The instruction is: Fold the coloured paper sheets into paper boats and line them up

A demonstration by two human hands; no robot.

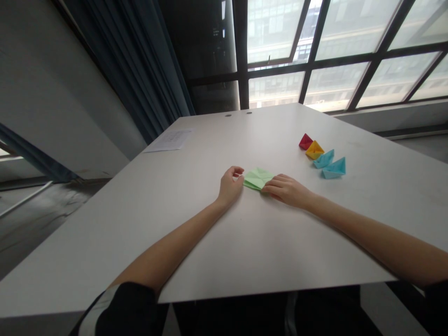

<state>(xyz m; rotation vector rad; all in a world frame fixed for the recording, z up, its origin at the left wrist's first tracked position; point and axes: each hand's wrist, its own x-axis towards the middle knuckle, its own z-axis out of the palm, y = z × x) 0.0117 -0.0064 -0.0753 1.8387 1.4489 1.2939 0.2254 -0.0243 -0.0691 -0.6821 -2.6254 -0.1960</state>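
A folded piece of light green paper (258, 178) lies on the white table (196, 186) between my hands. At its left edge is my left hand (231, 184), fingers curled, with the thumb near or touching the paper. My right hand (285, 189) lies over the paper's right side with its fingers pressed together on the edge. The undersides of the fingers on both hands are hidden.
To the right stand folded paper boats: a red one (305, 141), a yellow one (315, 150) and two light blue ones (324, 159), (334, 168) in a slanting row. Printed sheets (170, 140) lie at the table's left edge. Windows and a blue curtain (140, 60) are beyond.
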